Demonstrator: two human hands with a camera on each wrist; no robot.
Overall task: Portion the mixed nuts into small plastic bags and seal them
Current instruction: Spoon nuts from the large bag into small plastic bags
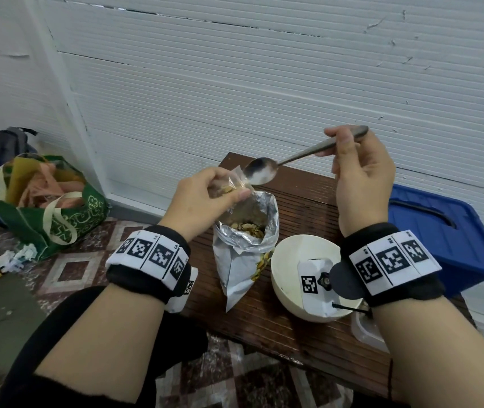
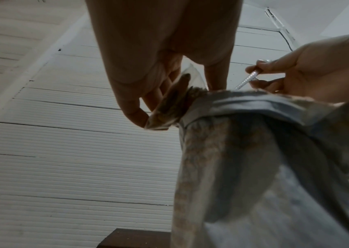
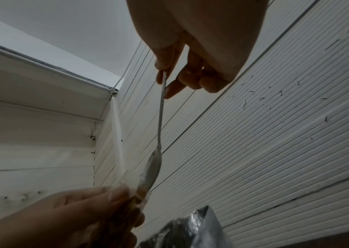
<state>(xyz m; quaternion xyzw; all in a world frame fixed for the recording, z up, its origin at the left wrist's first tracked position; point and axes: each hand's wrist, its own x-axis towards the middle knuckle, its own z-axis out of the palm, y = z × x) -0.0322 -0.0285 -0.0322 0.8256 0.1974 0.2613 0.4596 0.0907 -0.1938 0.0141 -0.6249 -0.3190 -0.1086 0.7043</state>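
the left hand (image 1: 202,198) pinches a small clear bag (image 1: 236,184) by its mouth, some nuts already inside, just above the open foil pouch (image 1: 246,240) of nuts standing on the table (image 1: 302,195). the right hand (image 1: 361,169) grips the handle of a spoon (image 1: 282,163), whose bowl looks empty and sits at the bag's rim.

the risk, as i judge it: the bag's mouth is narrow and floppy, so a full spoon could tip nuts past it (most would fall back into the pouch, at least). the pouch stands on its own and a nudge from the left wrist could topple it.

a white bowl (image 1: 291,254) sits just right of the pouch, a blue bin (image 1: 452,231) beyond the table's right edge, and a green tote (image 1: 67,219) on the floor to the left. nothing blocks the path from pouch to bag.
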